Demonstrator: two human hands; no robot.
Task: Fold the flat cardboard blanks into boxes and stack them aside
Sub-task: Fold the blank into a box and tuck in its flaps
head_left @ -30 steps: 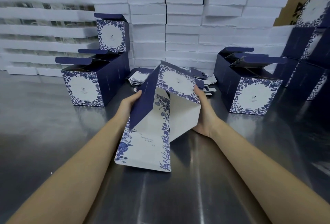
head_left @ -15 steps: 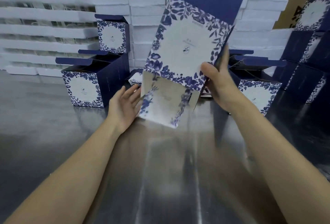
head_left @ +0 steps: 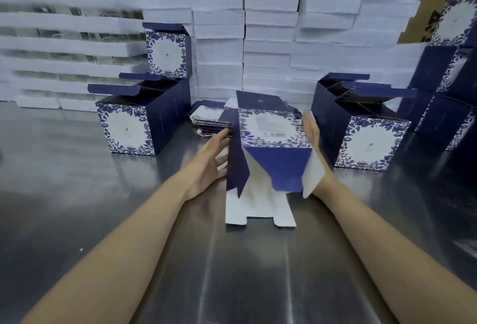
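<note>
Two hands flank the half-formed box [head_left: 271, 127] at the middle of the steel table [head_left: 77, 194]. The left hand [head_left: 209, 166] and right hand [head_left: 311, 130] lay straight fingers against its sides, curling round nothing. Its unfolded flaps point near. A pile of flat blanks [head_left: 210, 119] lies just beyond, between the left folded box [head_left: 129, 127] and the right folded box [head_left: 371, 140].

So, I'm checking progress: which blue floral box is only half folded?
The box between the left hand and right hand: its navy and white flaps hang loose toward the camera; the others stand upright and squared.
</note>
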